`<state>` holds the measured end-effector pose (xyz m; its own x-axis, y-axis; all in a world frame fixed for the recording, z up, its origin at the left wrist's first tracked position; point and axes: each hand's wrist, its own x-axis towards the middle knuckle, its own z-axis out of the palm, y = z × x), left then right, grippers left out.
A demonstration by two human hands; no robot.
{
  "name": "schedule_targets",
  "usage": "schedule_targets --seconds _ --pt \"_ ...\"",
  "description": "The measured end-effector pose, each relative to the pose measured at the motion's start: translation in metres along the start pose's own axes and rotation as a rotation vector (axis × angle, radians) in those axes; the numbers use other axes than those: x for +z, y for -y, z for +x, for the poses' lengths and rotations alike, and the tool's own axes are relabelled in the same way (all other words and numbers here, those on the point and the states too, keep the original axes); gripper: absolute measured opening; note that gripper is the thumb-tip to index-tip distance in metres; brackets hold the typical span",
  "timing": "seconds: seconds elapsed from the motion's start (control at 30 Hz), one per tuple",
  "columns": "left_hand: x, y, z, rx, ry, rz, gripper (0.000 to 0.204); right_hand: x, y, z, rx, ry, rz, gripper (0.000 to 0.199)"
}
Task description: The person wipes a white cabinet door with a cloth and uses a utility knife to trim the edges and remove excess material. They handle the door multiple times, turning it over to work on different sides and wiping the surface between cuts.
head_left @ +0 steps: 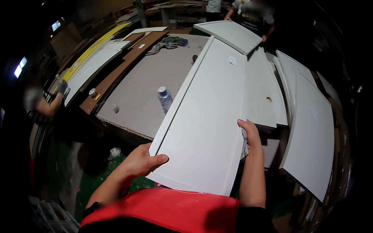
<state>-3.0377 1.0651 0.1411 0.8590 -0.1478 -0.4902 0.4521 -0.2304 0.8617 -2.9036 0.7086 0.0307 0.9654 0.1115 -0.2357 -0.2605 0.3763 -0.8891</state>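
Observation:
A long white panel [202,116] with a dark groove along its left side slants away from my body toward the far side of the table. My left hand [142,161] grips its near left edge, thumb on top and the other fingers hidden beneath. My right hand [250,134] is closed on the right edge, with the thumb over the rim. A crumpled grey-white cloth [244,144] shows under that hand, against the panel's side. A small white label [232,60] sits near the panel's far end.
A clear bottle [164,99] stands on the worktable [132,87], left of the panel. Brown boards [120,70] line the table's left side. White panels [311,124] are stacked at right. One person handles another white panel [229,35] at the far end; another person's gloved hand [62,87] is at left.

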Motion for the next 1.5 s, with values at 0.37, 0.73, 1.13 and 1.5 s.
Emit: schedule_targets --seconds 0.37,0.73,1.13,1.5 --pt "-0.178 0.077 -0.131 -0.001 -0.025 -0.080 0.040 0.211 -0.100 -0.067 -0.163 0.085 0.123 0.030" --pt "-0.272 0.148 -0.190 0.105 -0.278 -0.251 0.052 0.351 -0.145 -0.048 -0.173 0.212 -0.058 0.031" --pt "-0.305 0.147 -0.175 0.032 -0.249 -0.105 0.039 0.361 -0.208 -0.038 -0.053 0.143 0.083 0.038" --pt "-0.310 0.213 -0.099 -0.060 -0.213 -0.207 0.042 0.345 -0.206 -0.003 0.055 -0.017 -0.256 0.051"
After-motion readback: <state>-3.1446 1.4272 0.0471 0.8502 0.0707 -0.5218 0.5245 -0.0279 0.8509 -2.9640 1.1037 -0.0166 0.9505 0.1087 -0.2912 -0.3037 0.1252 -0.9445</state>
